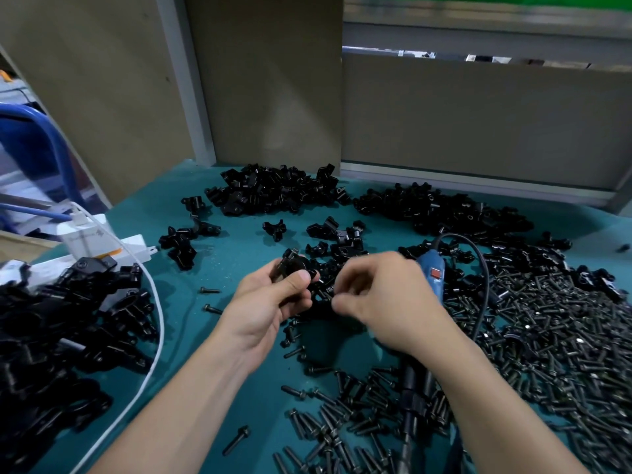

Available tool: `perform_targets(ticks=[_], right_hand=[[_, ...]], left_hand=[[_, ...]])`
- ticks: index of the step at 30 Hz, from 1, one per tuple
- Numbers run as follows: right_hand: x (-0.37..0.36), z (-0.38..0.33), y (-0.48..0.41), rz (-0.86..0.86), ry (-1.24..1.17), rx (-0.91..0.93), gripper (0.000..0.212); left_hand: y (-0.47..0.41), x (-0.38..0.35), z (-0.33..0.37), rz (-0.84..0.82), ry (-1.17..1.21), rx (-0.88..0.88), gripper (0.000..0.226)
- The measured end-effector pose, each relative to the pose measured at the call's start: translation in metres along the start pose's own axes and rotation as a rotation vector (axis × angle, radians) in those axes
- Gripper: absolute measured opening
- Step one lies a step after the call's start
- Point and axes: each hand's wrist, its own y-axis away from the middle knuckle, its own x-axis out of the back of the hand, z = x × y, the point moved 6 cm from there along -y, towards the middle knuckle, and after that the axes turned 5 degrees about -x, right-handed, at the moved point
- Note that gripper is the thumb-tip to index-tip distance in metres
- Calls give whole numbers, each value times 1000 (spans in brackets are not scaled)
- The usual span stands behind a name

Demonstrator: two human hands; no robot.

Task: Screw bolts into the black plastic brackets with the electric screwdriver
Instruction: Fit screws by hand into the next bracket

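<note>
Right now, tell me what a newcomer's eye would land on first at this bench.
The two hands at centre: the left hand grips a black plastic bracket, and the right hand curls close beside it; what it holds cannot be told. To the right spreads a huge heap of dark bolts, with the blue electric screwdriver lying among them on the teal table.
</note>
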Motion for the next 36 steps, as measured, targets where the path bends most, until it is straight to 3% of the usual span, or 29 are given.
perform_targets(ticks=[2,4,7,10,23,31,36], right_hand=[[10,5,-1,141,-233,-11,20],[12,9,0,167,-424,-39,22],[13,10,1,179,-506,-43,23],[14,9,1,173,-458,-41,20],[17,-7,5,189,-55,65,16],[20,-2,2,61,-91,22,16],[23,-7,5,77,-55,120,20]], left_hand=[[1,-3,0,-37,-11,0,40],[2,-7,0,-75,-9,-3,45],[3,-12,1,-138,-10,-15,51],[4,-14,2,-171,-12,-20,57],[7,-15,4,-186,-96,-54,41],[11,-20,10,-263,-158,-154,31],[9,-19,6,-233,-139,-85,38]])
